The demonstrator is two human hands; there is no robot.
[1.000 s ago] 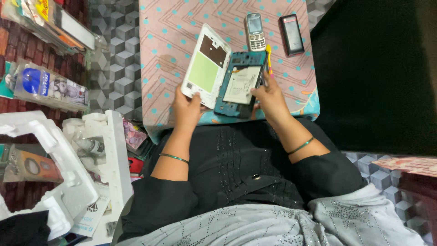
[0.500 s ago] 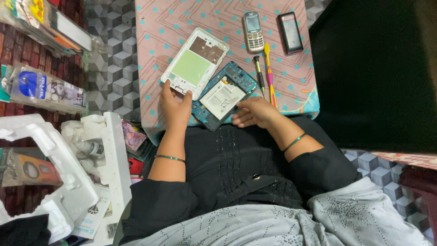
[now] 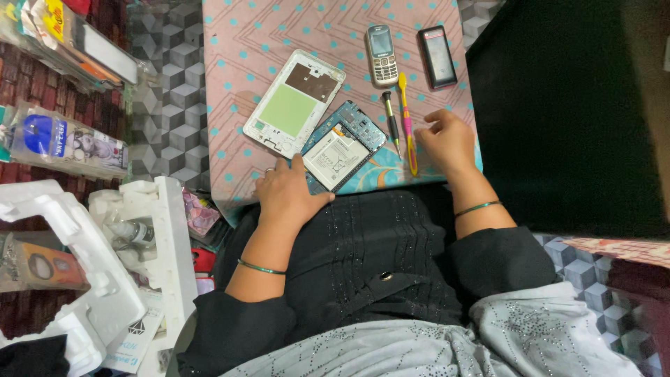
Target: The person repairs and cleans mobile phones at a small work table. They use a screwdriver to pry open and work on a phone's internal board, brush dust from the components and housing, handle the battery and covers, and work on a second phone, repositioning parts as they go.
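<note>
Hands flat, nothing gripped: left hand (image 3: 287, 194) rests open on near corner of opened tablet body (image 3: 342, 148), right hand (image 3: 447, 139) loosely curled just beside pink pry tool (image 3: 407, 124) and screwdriver (image 3: 391, 120). Tablet likely light, stiff, fragile (exposed battery); hold by edges. White back cover (image 3: 293, 103) touches it. Pink dotted tablecloth (image 3: 244, 42), cluttered floor around.

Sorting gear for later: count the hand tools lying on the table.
2: a black screwdriver and a pink-and-yellow pry tool, side by side between the opened tablet and the right hand. Others may be hidden.
</note>
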